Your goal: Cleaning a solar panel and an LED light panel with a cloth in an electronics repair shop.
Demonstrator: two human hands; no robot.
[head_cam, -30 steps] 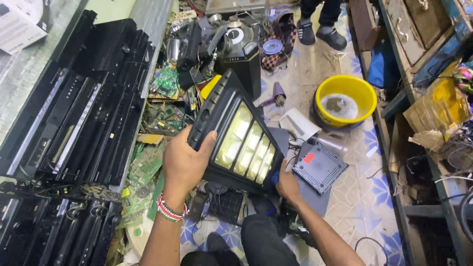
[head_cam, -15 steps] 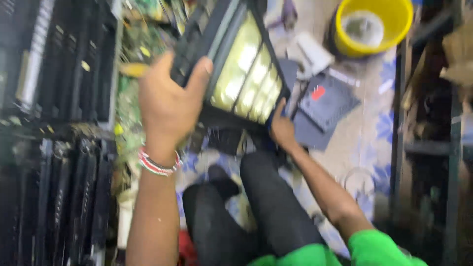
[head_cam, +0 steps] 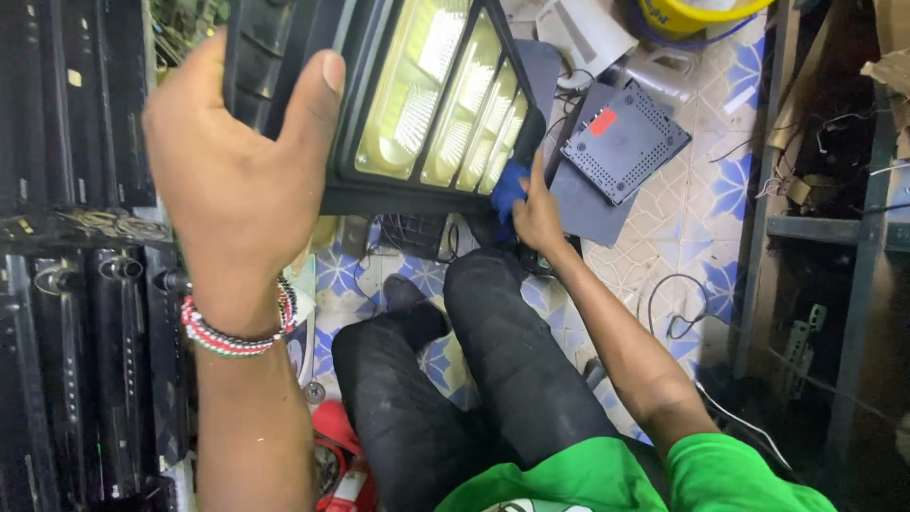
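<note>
One LED floodlight (head_cam: 417, 95), black-framed, four lit panels counted, filled more of the view than half a second before, its top edge cut off. The left hand (head_cam: 237, 180) gripped its left side, thumb over the frame. The right hand (head_cam: 536, 213) pinched one blue cloth (head_cam: 507, 194) at its lower right corner. One dark perforated box (head_cam: 621, 142) lay just beside it on the tiled floor (head_cam: 701, 228), little open room around.

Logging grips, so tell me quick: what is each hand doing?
Left hand: closed on the floodlight.
Right hand: holding a blue cloth.
</note>
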